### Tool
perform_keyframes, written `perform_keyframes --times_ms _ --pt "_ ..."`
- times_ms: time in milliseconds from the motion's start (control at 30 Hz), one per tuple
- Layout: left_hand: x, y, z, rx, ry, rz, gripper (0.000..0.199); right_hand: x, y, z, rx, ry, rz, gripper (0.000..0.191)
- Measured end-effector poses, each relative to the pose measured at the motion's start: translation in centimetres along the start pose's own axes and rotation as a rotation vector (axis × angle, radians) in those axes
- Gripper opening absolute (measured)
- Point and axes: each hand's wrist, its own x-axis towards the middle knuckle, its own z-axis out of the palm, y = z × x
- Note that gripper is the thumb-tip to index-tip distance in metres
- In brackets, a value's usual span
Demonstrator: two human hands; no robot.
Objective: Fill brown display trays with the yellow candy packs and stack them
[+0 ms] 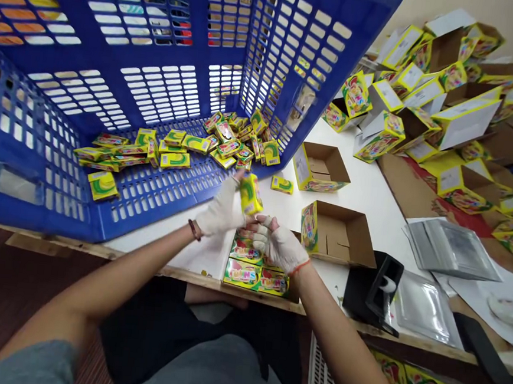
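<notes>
My left hand (pixel 224 212), in a white glove with bare fingertips, grips a small yellow candy box (pixel 250 193) between thumb and fingers. The box is tilted and slightly blurred. Close below its lower end is my right hand (pixel 282 246), gloved the same way, its fingers partly stretched toward the left; whether they touch the box is unclear. Under both hands stands an open display carton (pixel 294 286) at the table's front edge. Small yellow-green boxes (pixel 242 273) lie in it in rows, some hidden by my right hand.
A blue crate (pixel 143 215) lies on its side at the left, with many small boxes inside. One loose box (pixel 282 185) lies beside it. Two open cartons (pixel 339 234) stand right of my hands, near a black tape dispenser (pixel 373 290), plastic sheets (pixel 451 249) and piled cartons (pixel 423 104).
</notes>
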Motion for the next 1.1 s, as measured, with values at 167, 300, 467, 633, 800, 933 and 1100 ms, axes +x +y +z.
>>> perform_keyframes --times_ms 167,300,467,633,800,933,1100 --pt "-6.2 2.4 3.1 -0.155 -0.114 -0.04 0.117 0.6 -0.4 0.6 0.048 -0.074 -0.099 0.035" --pt "-7.9 -0.3 2.1 -0.163 -0.02 -0.192 0.099 1.2 0.7 -0.8 -0.363 0.2 -0.246 0.033" --pt "-7.9 -2.0 2.6 -0.031 -0.084 -0.243 0.059 2.8 1.9 -0.5 -0.922 0.154 -0.476 0.009" --pt "-7.2 -2.1 3.5 0.218 -0.144 -0.112 0.038 2.5 3.7 0.5 -1.343 0.291 -0.57 0.029" --pt "-8.0 -1.9 3.4 0.298 -0.092 -0.064 0.04 0.2 6.6 0.5 -1.484 0.297 -0.677 0.054" --pt "-8.1 -2.1 3.2 0.322 -0.107 -0.016 0.046 -1.0 7.6 0.4 -1.629 0.241 -0.654 0.058" --pt "-7.4 -1.6 2.8 0.335 -0.179 0.049 0.032 -1.5 6.7 0.4 -1.684 0.157 -0.426 0.057"
